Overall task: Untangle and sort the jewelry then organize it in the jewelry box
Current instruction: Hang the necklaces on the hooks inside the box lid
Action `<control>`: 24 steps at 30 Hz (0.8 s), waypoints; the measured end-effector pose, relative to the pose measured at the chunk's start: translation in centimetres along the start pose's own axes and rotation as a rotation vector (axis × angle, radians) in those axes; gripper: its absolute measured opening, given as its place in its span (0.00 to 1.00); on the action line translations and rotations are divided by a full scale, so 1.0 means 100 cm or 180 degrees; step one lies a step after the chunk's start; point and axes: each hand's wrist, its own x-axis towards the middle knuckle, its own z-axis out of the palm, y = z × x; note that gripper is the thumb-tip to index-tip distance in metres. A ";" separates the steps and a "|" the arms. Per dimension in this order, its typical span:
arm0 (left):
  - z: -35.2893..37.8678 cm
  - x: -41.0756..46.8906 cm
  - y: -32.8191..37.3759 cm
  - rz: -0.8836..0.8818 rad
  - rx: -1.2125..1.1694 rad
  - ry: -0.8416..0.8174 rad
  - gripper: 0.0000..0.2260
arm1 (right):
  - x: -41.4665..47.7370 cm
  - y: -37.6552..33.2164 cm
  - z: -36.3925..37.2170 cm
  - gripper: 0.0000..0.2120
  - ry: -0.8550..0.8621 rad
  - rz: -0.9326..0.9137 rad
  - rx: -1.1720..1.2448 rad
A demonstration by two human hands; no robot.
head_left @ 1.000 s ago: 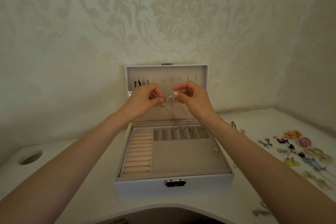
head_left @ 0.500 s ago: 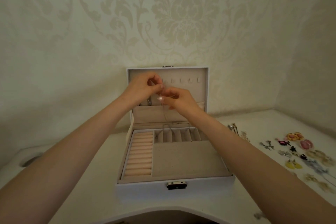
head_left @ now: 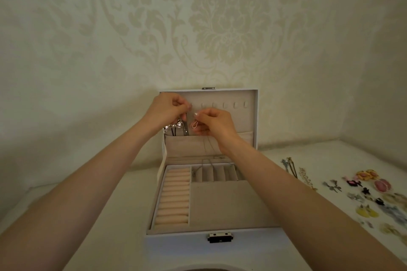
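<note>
Since only the far-left part of the lid (head_left: 248,121) of the jewelry box (head_left: 211,246) carries anything, the task is judged to be at an early stage. At the box's left side, the ring rolls (head_left: 174,200) are seen w/ nothing on them. Above them, the left hand (head_left: 166,109) is held at the lid's top-left corner, fingers curled and thumb pressed to fingertip, apparently pinching one end of a thin chain (head_left: 194,125) at a hook; the pinched end itself is hidden. Just below that hand, a few necklaces (head_left: 176,128) (dark cords, a shiny silver piece) are already hung, their lower ends tucked into the lid pocket (head_left: 187,145). Just to the right, a small loop of the thin chain is pinched between thumb and forefinger of the right hand (head_left: 214,124), w/ the rest trailing down over the pocket toward the small slots (head_left: 217,175). This piece seems untangled but is not yet hung. Further right, several hooks (head_left: 235,105) are left free, and the big flat compartment (head_left: 229,204) is shown bare. On the table (head_left: 330,154) at far right, pins (head_left: 289,166) and many earrings (head_left: 365,196) are laid out in loose groups, i.e. seemingly sorted but not yet boxed, so most of the work is left.
</note>
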 end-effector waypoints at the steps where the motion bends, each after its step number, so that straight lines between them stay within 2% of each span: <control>1: 0.003 0.001 0.000 0.0040 0.0076 0.0143 0.07 | 0.001 0.000 0.003 0.06 0.0097 -0.0048 -0.0069; 5: 0.019 0.003 -0.003 0.0136 0.0482 0.0818 0.06 | 0.009 -0.001 0.012 0.04 0.0617 -0.0210 -0.0206; 10: 0.033 0.005 -0.002 -0.0068 0.0312 0.1358 0.07 | 0.017 0.002 0.026 0.05 0.1110 -0.0376 -0.0412; 18: 0.029 0.006 0.006 -0.0228 0.0699 0.1172 0.12 | 0.024 0.013 0.030 0.03 0.1251 -0.0260 -0.0509; 21: 0.028 0.004 0.009 -0.0230 0.0847 0.1074 0.14 | 0.025 0.020 0.028 0.06 0.1187 -0.0181 -0.0476; 24: 0.028 0.002 0.009 -0.0221 0.0982 0.1049 0.13 | 0.018 0.017 0.026 0.04 0.1085 -0.0109 -0.0562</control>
